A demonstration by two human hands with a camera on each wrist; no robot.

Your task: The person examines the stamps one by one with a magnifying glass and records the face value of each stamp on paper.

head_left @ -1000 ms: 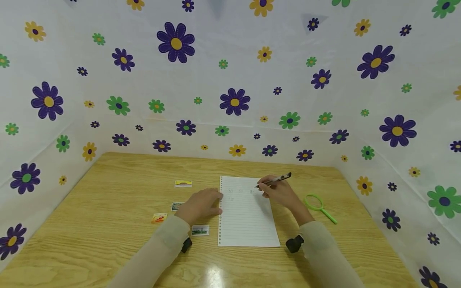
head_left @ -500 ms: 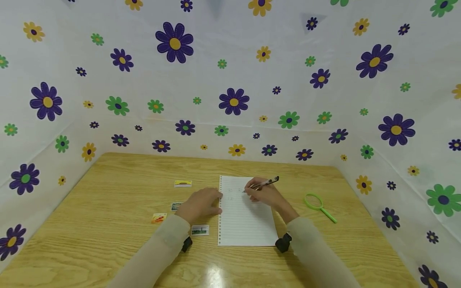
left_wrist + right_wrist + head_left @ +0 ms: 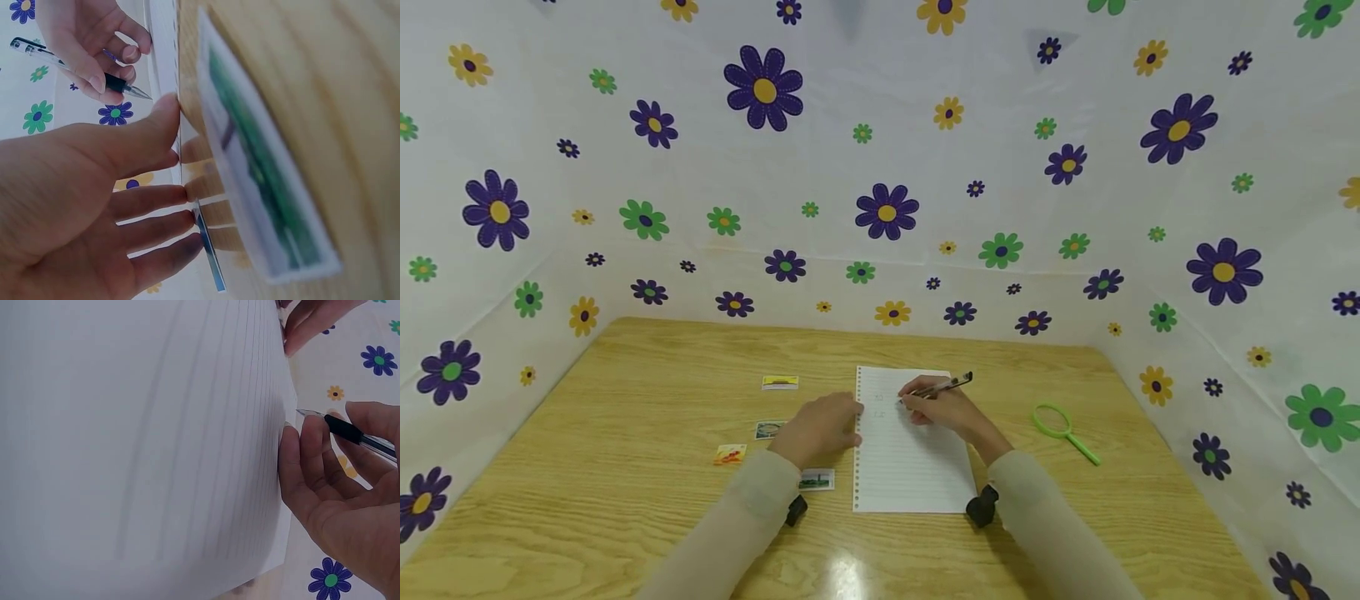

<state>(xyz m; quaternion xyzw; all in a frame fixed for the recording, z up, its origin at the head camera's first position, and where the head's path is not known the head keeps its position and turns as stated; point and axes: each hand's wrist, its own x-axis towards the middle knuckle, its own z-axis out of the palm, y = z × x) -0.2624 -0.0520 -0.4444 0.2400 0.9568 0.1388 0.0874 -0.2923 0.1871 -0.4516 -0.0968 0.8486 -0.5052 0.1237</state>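
Observation:
A sheet of lined paper (image 3: pixel 910 467) with punched holes down its left side lies on the table, a few faint pen marks near its top. My right hand (image 3: pixel 938 407) pinches a gel pen (image 3: pixel 953 383) over the upper part of the sheet. In the right wrist view the tip of the pen (image 3: pixel 342 429) points towards the paper; whether it touches cannot be made out. My left hand (image 3: pixel 820 429) rests at the sheet's left edge with its fingers extended. Beside the left wrist lies a small white-bordered picture card (image 3: pixel 817 480), large in the left wrist view.
Other small cards lie left of the paper: a yellow one (image 3: pixel 780 382), a dark one (image 3: pixel 769 430) partly behind the left hand, and an orange-yellow one (image 3: pixel 730 454). A green magnifying glass (image 3: pixel 1066 433) lies to the right. Flowered cloth (image 3: pixel 820 167) encloses the table (image 3: pixel 647 400).
My right hand has moved left across the upper sheet with the pen, first widely, then slightly. The left hand has stayed at the paper's left edge.

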